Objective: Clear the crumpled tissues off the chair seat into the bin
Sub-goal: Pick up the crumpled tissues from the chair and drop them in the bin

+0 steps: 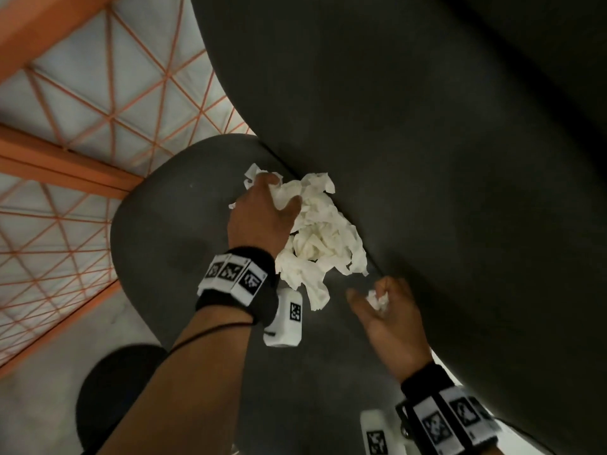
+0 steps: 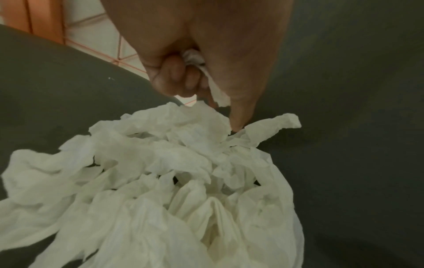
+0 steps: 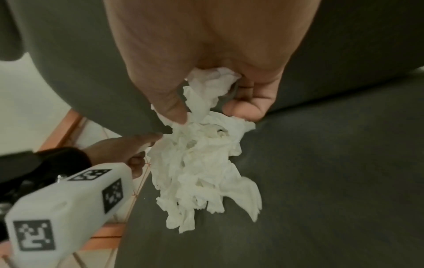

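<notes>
Both hands gathering. Left hand grips the white crumpled tissue pile mid-frame on the dark grey fabric chair seat; right hand clutches a small wad. Next, probably: lift everything binward; bin unseen.

Left hand reaches forward, its fingers curled tight. Right hand lies palm up, fingers curled.

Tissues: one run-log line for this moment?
left hand: grips tissues | right hand: holds wad | seat: uncleared | bin: unseen
</notes>
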`<state>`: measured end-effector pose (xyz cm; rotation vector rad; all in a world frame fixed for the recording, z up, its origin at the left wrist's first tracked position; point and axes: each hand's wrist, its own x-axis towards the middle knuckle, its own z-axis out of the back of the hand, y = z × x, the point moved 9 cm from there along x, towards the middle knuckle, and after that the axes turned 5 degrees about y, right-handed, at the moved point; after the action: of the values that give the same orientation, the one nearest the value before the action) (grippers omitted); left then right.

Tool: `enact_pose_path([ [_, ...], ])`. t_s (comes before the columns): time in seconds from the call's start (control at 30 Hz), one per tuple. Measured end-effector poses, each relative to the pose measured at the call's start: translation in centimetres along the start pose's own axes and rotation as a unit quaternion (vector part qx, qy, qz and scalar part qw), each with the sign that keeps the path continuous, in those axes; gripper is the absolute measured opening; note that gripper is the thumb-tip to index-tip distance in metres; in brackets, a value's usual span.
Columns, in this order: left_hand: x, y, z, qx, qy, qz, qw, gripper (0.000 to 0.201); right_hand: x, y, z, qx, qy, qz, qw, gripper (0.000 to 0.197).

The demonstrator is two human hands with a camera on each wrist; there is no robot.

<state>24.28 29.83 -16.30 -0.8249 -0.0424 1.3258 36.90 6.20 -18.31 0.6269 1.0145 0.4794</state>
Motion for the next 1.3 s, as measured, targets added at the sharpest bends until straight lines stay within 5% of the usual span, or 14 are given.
enact_pose_path([
  [0.1,0.2,0.5,-0.1,0.021,0.009,0.001,1.000,0.025,2.2,3.5,-0.4,-0.034,-0.003,0.058,0.998,0.039],
  [0.27,-3.6,2.3,2.7,-0.154,-0.062,0.038,0.985,0.008,5.1,7.3,-2.5,-0.060,0.010,0.144,0.988,0.020],
  [0.33,-5.7,4.4,3.6,-0.230,-0.091,0.074,0.966,0.009,5.8,8.8,-2.7,-0.083,-0.016,0.181,0.980,0.028],
  [0.57,-9.1,9.1,5.5,-0.299,-0.132,0.120,0.937,0.003,8.3,10.1,-4.1,-0.156,-0.014,0.169,0.973,0.056],
  [0.67,-7.6,8.9,5.5,-0.281,-0.109,0.120,0.946,0.012,9.2,10.5,-3.9,-0.174,-0.034,0.161,0.971,0.049],
  [0.87,0.1,4.5,4.1,-0.082,-0.026,0.030,0.996,0.018,9.7,9.3,-5.3,-0.232,0.039,0.109,0.966,0.037],
  [1.1,7.5,1.8,0.5,0.156,0.066,0.028,0.985,0.036,8.1,8.4,-4.1,-0.202,0.024,0.111,0.973,0.030],
  [1.3,5.9,3.1,1.9,0.041,0.011,0.076,0.996,0.033,6.0,6.8,-3.0,-0.114,0.027,0.091,0.989,0.043],
])
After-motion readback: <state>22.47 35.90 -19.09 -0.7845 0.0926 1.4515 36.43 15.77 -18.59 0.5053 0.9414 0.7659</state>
